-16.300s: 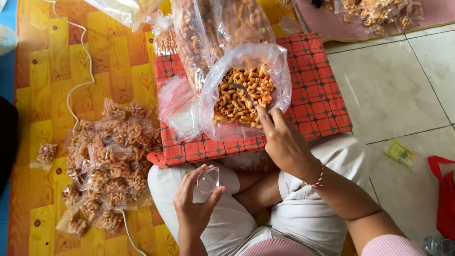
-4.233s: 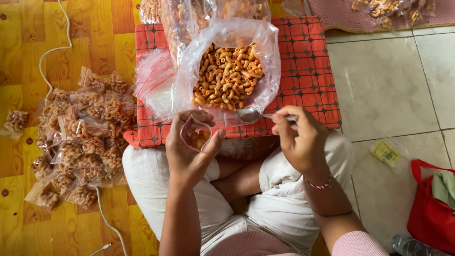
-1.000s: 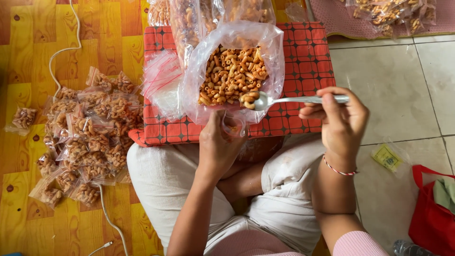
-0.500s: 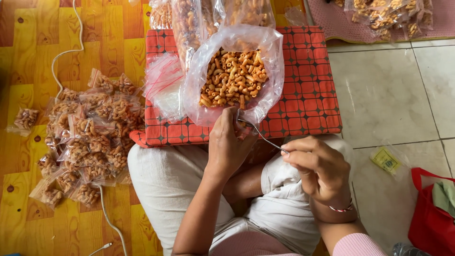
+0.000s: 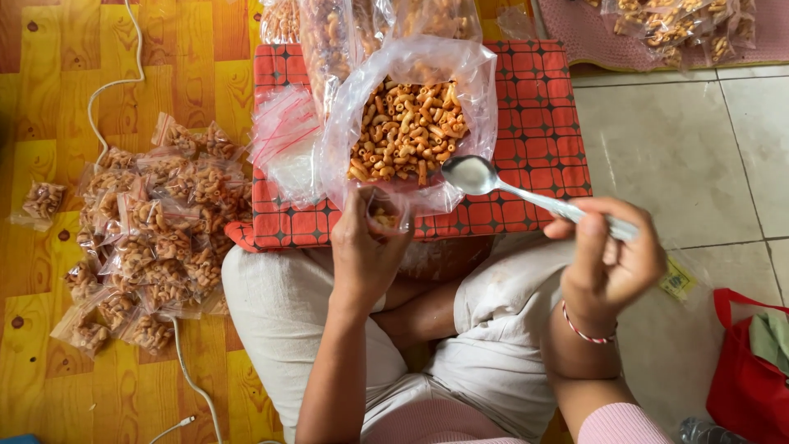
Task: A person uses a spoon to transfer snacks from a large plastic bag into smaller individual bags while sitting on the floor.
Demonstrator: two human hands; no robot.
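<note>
Orange-yellow floor mat [image 5: 49,82]: we note a white cord [image 5: 115,86] running down its left part and on past the person's knee.
Stray packet [image 5: 39,201]: one small filled packet lies alone near the mat's left edge, apart from the rest.
Filled packets [image 5: 152,230]: a heap of small clear packets of orange curled snack lies on the mat just beside the left edge of the red cushion; we judge this the finished share of the work.
Red checked cushion [image 5: 542,156]: it carries the supply; its near edge touches the person's lap.
Empty packets [image 5: 283,148]: a stack of clear zip packets with red strips rests on the cushion's left part, touching the big bag; we judge a good number unfilled.
Big open bag [image 5: 407,131]: clear plastic, at the cushion's middle, well stocked with snack, so much is left to portion.
Left hand [image 5: 366,247]: closed around a small packet [image 5: 385,215] at the cushion's near edge, just under the big bag's mouth; some snack shows inside, how full we cannot tell.
Spoon [image 5: 477,175]: metal, bowl empty, over the cushion's near right part beside the big bag.
Right hand [image 5: 612,263]: gripped on the spoon's handle, off the cushion's near right corner.
Further bags [image 5: 666,25]: more snack on a pink mat [image 5: 575,41] beyond the cushion's far right corner.
Tiled floor [image 5: 682,148]: a yellow wrapper [image 5: 678,279] and a red bag [image 5: 752,362] lie to the right.
Obstruction: we see none between spoon, big bag and small packet.
</note>
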